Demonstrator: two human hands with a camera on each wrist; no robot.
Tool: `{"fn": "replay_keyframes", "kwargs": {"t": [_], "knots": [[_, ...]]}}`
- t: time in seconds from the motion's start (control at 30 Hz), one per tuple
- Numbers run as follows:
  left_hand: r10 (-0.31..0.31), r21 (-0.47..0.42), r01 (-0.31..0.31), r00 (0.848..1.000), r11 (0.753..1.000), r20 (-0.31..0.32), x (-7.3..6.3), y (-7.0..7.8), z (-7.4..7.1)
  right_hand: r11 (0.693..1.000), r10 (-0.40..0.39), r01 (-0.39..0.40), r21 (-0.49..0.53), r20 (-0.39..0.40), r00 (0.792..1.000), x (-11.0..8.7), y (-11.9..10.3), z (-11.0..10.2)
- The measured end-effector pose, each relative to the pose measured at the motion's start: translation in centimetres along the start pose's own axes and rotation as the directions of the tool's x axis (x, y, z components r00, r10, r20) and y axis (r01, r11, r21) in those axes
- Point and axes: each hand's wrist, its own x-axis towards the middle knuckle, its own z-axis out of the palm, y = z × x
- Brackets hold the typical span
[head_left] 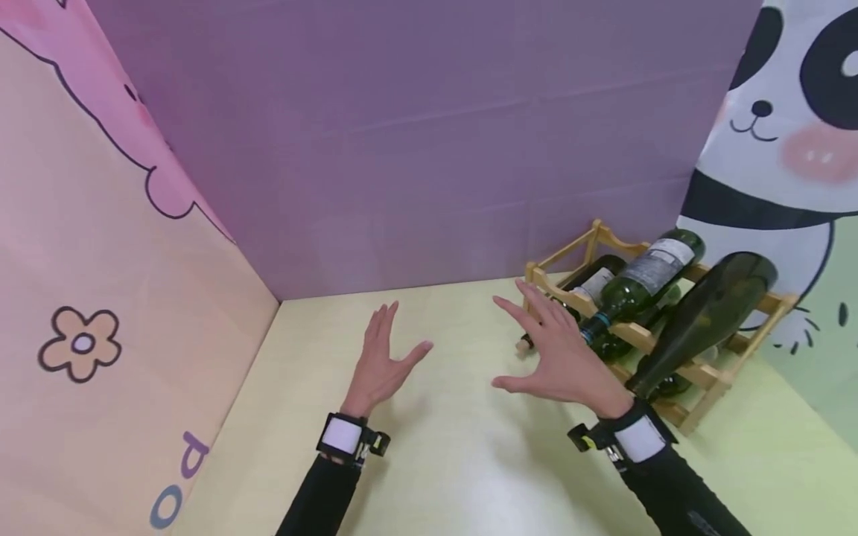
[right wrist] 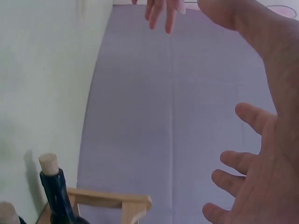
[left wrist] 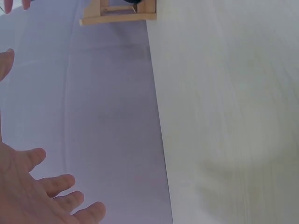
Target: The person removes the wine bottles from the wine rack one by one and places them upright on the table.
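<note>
My left hand (head_left: 383, 366) hovers over the pale table with fingers spread and thumb apart, holding nothing. Opposite it, my right hand (head_left: 561, 356) is likewise spread and bare, palm turned inward, and it overlaps the front left of the wooden wine rack (head_left: 710, 376) in the head view. Green wine bottles lie tilted in that rack: one with a grey-white label (head_left: 653, 268) on top, a large dark bottle (head_left: 713, 316) at the right, and others lower down, partly hidden. The right wrist view shows a corked bottle neck (right wrist: 57, 191) below the right hand.
The pale table (head_left: 429, 476) meets a purple cloth wall (head_left: 415, 149) at the back. A pink wall panel (head_left: 134, 283) with a flower drawing rises at the left. Behind the rack, a panda-print panel (head_left: 771, 164) stands on the right.
</note>
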Motion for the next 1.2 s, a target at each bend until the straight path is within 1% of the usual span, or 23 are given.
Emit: {"fn": "replay_keyframes", "kwargs": {"t": [0.13, 0.2, 0.3, 0.43, 0.53, 0.63, 0.77, 0.87, 1.03, 1.1, 1.2], "knots": [[0.028, -0.038, -0.028, 1.0, 0.999, -0.001, -0.5, 0.6, 0.0, 1.0, -0.006, 0.007, 0.01, -0.033, 0.999, -0.9, 0.5, -1.0], [0.041, -0.061, -0.04, 0.999, 0.997, 0.0, -0.8, 0.8, 0.0, 1.0, -0.022, 0.022, 0.009, -0.056, 0.998, -1.3, 0.8, -1.4], [0.055, -0.091, -0.055, 0.998, 0.994, 0.004, -1.1, 1.3, 0.1, 1.0, -0.005, 0.005, 0.011, -0.058, 0.998, -2.2, 1.2, -2.4], [0.077, -0.118, -0.075, 0.997, 0.99, 0.01, -1.3, 2.0, 0.3, 0.997, 0.075, -0.074, 0.021, -0.058, 0.995, -3.7, 2.0, -4.2], [0.093, -0.126, -0.09, 0.996, 0.988, 0.013, -1.4, 2.4, 0.6, 0.993, 0.112, -0.109, 0.043, -0.089, 0.99, -4.9, 2.7, -5.4], [0.1, -0.135, -0.098, 0.995, 0.986, 0.006, -1.6, 2.5, 0.7, 0.994, 0.091, -0.083, 0.069, -0.125, 0.988, -5.9, 3.6, -6.2], [0.115, -0.152, -0.114, 0.993, 0.982, 0.001, -1.7, 2.6, 0.9, 0.993, 0.086, -0.072, 0.099, -0.144, 0.986, -7.0, 4.9, -6.6], [0.133, -0.176, -0.129, 0.991, 0.976, 0.01, -1.8, 2.7, 1.1, 0.988, 0.116, -0.098, 0.123, -0.149, 0.982, -7.9, 5.7, -6.8], [0.146, -0.24, -0.135, 0.989, 0.961, 0.032, -2.1, 2.9, 1.3, 0.978, 0.173, -0.155, 0.138, -0.13, 0.976, -9.3, 6.8, -7.3], [0.153, -0.26, -0.138, 0.988, 0.956, 0.038, -2.2, 2.9, 1.3, 0.974, 0.208, -0.193, 0.122, -0.121, 0.971, -9.9, 7.2, -7.7], [0.157, -0.27, -0.141, 0.987, 0.952, 0.039, -2.4, 2.8, 1.3, 0.969, 0.241, -0.231, 0.086, -0.135, 0.961, -10.8, 8.0, -8.1]]}}
